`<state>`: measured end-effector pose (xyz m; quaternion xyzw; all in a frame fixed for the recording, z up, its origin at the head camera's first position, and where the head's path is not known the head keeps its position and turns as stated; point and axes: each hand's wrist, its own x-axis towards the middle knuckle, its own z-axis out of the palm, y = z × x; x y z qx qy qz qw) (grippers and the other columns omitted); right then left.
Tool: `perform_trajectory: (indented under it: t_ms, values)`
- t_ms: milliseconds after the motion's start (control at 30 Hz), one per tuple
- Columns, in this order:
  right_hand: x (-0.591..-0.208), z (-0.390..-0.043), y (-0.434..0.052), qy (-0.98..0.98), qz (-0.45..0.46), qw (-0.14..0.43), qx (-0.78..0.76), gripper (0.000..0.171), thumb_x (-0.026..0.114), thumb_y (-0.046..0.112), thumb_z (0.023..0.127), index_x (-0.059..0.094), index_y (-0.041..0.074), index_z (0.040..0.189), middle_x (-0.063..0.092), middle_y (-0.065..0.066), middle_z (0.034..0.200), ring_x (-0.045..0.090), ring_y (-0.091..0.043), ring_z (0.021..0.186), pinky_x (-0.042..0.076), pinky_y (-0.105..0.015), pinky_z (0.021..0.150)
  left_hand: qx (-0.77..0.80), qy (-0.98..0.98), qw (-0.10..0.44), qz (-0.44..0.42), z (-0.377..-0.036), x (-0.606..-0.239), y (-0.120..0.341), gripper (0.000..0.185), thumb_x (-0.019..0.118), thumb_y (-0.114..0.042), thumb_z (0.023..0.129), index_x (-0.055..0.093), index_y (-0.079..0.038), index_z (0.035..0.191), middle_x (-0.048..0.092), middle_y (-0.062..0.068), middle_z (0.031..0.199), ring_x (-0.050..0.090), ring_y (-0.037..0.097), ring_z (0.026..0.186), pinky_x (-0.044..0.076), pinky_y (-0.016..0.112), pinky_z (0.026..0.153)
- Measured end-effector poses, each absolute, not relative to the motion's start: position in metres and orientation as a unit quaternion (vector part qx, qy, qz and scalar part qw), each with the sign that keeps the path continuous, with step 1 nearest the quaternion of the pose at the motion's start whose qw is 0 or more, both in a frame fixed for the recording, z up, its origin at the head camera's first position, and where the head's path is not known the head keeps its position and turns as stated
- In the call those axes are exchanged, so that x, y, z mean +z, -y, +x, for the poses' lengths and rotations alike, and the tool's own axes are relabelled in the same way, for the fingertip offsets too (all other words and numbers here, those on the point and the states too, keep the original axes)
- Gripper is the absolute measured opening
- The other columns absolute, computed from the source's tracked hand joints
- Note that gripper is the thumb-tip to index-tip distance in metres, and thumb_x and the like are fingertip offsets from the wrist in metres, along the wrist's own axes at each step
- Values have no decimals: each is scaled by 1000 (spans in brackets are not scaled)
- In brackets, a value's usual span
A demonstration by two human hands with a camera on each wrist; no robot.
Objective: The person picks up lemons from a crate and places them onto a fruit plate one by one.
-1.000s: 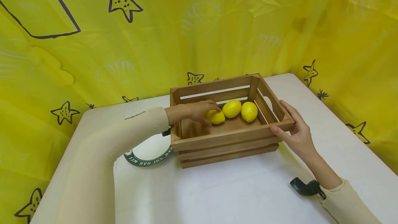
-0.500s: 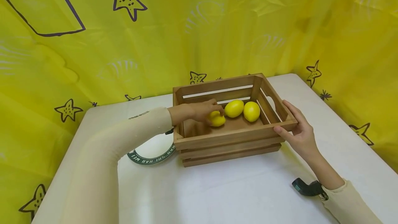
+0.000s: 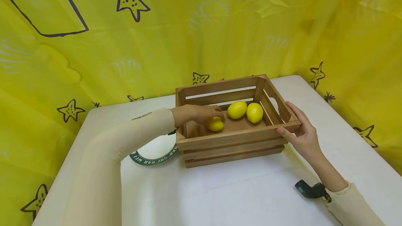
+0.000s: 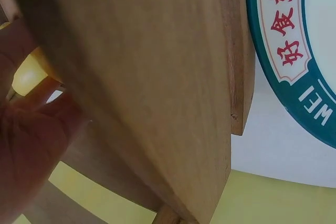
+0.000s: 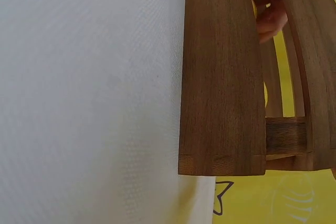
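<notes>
My left hand (image 3: 201,114) reaches over the left end of a slatted wooden crate (image 3: 232,138) in the head view, fingers curled over a yellow lemon (image 3: 216,125) low inside it. From the left wrist, part of that lemon (image 4: 29,74) shows between thumb and fingers, beside the blurred crate wall (image 4: 157,66). Two more lemons, a left one (image 3: 237,110) and a right one (image 3: 254,112), lie side by side toward the crate's right end. My right hand (image 3: 303,137) grips the crate's front right corner, thumb on the front rim and fingers along the right end.
A plate with a green lettered rim (image 3: 154,161) lies left of the crate, partly hidden by the left arm and the crate. Crate and plate stand on a white-covered table (image 3: 220,191). Behind hangs a yellow curtain (image 3: 169,44) with starfish drawings.
My left hand has closed over the leftmost lemon and shifted it slightly left and toward me, away from the other two. My right hand keeps its grip on the crate corner.
</notes>
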<state>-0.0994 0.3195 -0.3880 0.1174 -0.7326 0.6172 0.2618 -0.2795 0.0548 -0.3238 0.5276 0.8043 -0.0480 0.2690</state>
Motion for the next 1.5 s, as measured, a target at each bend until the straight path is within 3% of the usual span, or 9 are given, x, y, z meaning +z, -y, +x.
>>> perform_trajectory:
  t_ms: [167, 467, 667, 1033, 1300, 1500]
  values:
    - [-388, -100, -319, 733, 120, 261, 617, 74, 63, -19, 81, 38, 1, 148, 42, -1, 147, 40, -11, 131, 40, -9, 98, -61, -807, 292, 510, -278, -322, -54, 49, 59, -5, 96, 43, -17, 141, 46, 14, 136, 45, 24, 121, 36, 35, 111]
    - [-388, -99, -320, 737, 114, 262, 612, 74, 62, -19, 82, 38, 1, 148, 42, 0, 148, 41, -9, 130, 40, -9, 97, -63, -809, 297, 503, -277, -322, -54, 49, 58, -10, 98, 40, -19, 143, 43, 13, 135, 44, 23, 118, 37, 36, 110]
    - [-388, -98, -320, 750, 103, 263, 598, 74, 62, -19, 81, 38, 1, 148, 42, 0, 147, 42, -8, 129, 41, -8, 96, -30, -817, 277, 504, -278, -323, -54, 50, 56, -9, 98, 41, -17, 145, 42, 12, 143, 42, 22, 125, 36, 36, 111]
    - [-388, -97, -318, 751, 95, 262, 598, 75, 62, -19, 82, 38, 4, 149, 42, 2, 146, 42, -6, 128, 41, -8, 95, -12, -800, 257, 541, -277, -317, -52, 53, 66, -13, 93, 48, -13, 143, 47, 11, 143, 43, 25, 130, 35, 36, 112]
    - [-387, -96, -317, 754, 91, 266, 594, 74, 61, -19, 82, 38, 4, 149, 42, 3, 146, 44, -6, 126, 41, -8, 94, 1, -808, 214, 549, -274, -311, -49, 52, 71, -14, 89, 54, -16, 138, 50, 12, 126, 48, 22, 111, 43, 32, 101]
    - [-388, -97, -316, 747, 92, 266, 602, 74, 62, -18, 82, 39, 4, 149, 43, 4, 146, 44, -6, 125, 42, -8, 94, 25, -812, 197, 549, -274, -311, -45, 53, 72, -18, 89, 55, -16, 139, 50, 12, 124, 48, 22, 109, 43, 33, 99]
